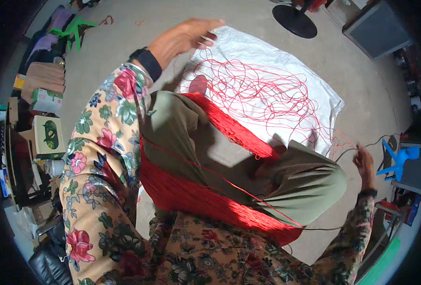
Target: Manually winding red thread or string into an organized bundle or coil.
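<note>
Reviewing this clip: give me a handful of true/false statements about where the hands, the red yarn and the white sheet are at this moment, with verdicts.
1. A thick skein of red yarn is looped around the person's knees. True.
2. The left hand rests in the lap. False: it is raised, over the far edge of the white sheet.
3. Loose red thread lies tangled on the white sheet. True.
4. The white sheet lies on a table. False: it is spread on the concrete floor.
5. The right hand is out to the right, near a thin red strand. True.
</note>
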A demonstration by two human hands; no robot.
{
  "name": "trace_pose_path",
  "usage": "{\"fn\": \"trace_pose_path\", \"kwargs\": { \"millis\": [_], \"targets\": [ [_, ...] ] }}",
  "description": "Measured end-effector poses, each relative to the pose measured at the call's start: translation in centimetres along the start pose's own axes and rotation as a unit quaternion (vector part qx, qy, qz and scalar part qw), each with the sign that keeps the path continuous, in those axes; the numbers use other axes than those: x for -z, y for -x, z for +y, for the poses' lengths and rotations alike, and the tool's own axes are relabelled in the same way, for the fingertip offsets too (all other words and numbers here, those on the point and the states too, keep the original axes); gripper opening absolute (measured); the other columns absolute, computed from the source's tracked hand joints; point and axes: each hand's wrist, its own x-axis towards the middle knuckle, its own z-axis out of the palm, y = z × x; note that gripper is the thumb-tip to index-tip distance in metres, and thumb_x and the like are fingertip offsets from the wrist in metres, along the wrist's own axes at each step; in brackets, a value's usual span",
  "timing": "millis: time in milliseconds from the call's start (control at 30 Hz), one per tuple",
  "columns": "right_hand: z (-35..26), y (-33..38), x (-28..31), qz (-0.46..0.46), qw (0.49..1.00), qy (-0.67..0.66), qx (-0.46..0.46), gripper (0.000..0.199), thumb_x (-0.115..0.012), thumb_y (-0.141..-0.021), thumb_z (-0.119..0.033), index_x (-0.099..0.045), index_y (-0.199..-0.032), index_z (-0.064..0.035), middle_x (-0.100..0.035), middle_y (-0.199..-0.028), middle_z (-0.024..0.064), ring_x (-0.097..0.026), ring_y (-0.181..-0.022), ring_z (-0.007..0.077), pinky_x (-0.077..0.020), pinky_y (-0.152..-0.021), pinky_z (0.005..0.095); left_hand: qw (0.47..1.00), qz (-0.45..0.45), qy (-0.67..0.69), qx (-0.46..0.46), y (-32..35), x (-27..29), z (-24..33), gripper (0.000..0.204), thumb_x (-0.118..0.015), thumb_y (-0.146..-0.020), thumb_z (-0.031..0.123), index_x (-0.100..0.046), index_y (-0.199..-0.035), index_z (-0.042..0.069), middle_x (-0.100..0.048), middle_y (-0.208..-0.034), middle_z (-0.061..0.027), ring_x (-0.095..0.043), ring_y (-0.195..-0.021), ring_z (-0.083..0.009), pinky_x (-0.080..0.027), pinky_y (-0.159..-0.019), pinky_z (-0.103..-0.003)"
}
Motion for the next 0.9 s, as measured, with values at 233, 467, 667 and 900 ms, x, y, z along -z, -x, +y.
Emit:
{"fn": "trace_pose_path", "kwargs": {
  "millis": [233, 467, 667, 900],
  "targets": [
    [-15.0, 3.1, -26.6, -0.447, 0.862, -0.231, 0.059, 0.025, -0.061, -0.097, -0.022, -0.059, -0.111, -0.0013, -0.059, -0.081, 0.0011, -0.06, -0.075, 0.0124, -0.054, -0.076, 0.0273, 0.975, -0.196, 0.054, -0.095, 3.8, -8.9, 2.6, 0.047, -0.066, -0.093, 0.038, -0.064, -0.107, -0.007, -0.072, -0.092, -0.0143, -0.07, -0.09, -0.0199, -0.057, -0.078, -0.026],
    [-25.1, 4.0, -26.8, -0.511, 0.784, -0.303, 0.178, 0.039, -0.053, -0.099, -0.011, -0.047, -0.135, 0.0008, -0.043, -0.074, -0.0049, -0.044, -0.065, 0.0075, -0.0447, -0.062, 0.0232, 0.879, -0.335, -0.009, -0.34, 5.0, -5.6, 3.3, 0.04, -0.059, -0.098, 0.033, -0.063, -0.117, -0.003, -0.064, -0.083, -0.0032, -0.059, -0.076, -0.0082, -0.05, -0.062, -0.022],
    [-24.2, -0.6, -22.1, -0.415, 0.829, -0.358, 0.109, 0.035, -0.04, -0.098, 0.003, -0.043, -0.132, 0.0042, -0.03, -0.068, -0.004, -0.03, -0.058, 0.0068, -0.032, -0.058, 0.0228, 0.974, -0.186, 0.059, -0.116, 6.4, 4.0, 1.8, 0.04, -0.063, -0.095, 0.027, -0.06, -0.125, 0.0, -0.066, -0.099, -0.0064, -0.062, -0.09, -0.0089, -0.052, -0.067, -0.02],
    [-26.5, 9.7, -33.5, -0.545, 0.742, -0.379, 0.093, 0.03, -0.042, -0.101, -0.003, -0.047, -0.129, 0.0044, -0.029, -0.071, -0.0039, -0.029, -0.062, 0.0068, -0.0324, -0.059, 0.0198, 0.858, -0.327, 0.01, -0.396, 5.6, -9.2, 6.3, 0.038, -0.063, -0.09, 0.009, -0.059, -0.127, 0.004, -0.065, -0.105, -0.0144, -0.062, -0.1, -0.0267, -0.054, -0.078, -0.041]
  ]
}}
